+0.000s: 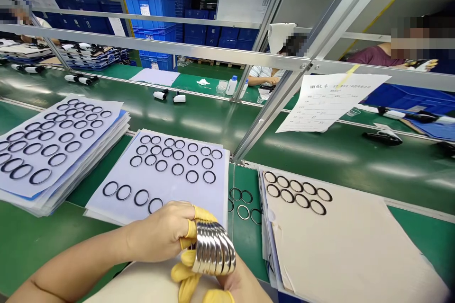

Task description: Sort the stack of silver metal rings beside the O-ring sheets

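My left hand (159, 232) and my right hand (241, 284) both wear yellow finger cots. Together they grip a row of several shiny silver metal rings (213, 248), stacked on edge, with my right fingers curled under it. Just beyond my left hand lies a pale lavender sheet (209, 170) holding rows of black-rimmed rings. A beige sheet (341, 241) to my right carries more such rings (296, 194). A few loose rings (241, 203) lie on the green belt between the sheets. A tall stack of ringed sheets (60, 147) lies further left.
A pale sheet (142, 284) lies under my hands. Metal frame posts (270, 104) rise from the green bench, and a printed form (332, 102) hangs there. White parts (169, 97) sit on a far belt, with co-workers (387, 54) and blue crates (152, 19) beyond.
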`<state>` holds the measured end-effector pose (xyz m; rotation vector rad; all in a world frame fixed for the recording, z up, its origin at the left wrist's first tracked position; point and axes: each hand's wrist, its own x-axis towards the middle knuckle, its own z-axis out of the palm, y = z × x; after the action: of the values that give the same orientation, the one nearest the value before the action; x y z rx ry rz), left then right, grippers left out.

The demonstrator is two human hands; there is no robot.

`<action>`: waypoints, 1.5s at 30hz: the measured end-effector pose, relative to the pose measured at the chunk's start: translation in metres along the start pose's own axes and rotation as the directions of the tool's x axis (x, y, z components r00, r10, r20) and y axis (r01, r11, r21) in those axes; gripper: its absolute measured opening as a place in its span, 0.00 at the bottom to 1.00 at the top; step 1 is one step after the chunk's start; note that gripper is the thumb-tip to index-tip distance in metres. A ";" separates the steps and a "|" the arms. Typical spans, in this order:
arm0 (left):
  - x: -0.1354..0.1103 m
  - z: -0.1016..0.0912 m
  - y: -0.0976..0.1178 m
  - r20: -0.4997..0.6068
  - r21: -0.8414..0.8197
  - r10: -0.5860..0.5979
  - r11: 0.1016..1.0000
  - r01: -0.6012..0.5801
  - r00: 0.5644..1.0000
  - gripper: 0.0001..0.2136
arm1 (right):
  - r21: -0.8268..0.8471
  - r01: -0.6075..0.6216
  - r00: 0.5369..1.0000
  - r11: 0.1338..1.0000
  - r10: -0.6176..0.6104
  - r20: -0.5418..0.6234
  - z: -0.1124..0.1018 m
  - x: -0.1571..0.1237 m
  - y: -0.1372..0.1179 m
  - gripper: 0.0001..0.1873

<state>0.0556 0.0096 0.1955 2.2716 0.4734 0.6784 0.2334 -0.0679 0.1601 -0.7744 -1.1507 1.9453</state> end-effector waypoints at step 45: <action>-0.027 0.019 0.005 -0.017 0.327 0.187 0.929 -0.171 0.982 0.11 | -0.201 0.248 0.816 0.948 -0.316 -0.485 0.005 0.001 0.008 0.06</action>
<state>0.0462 -0.0178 0.1787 2.6393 0.4290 0.7964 0.2266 -0.0722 0.1544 -1.0470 -0.9941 1.3117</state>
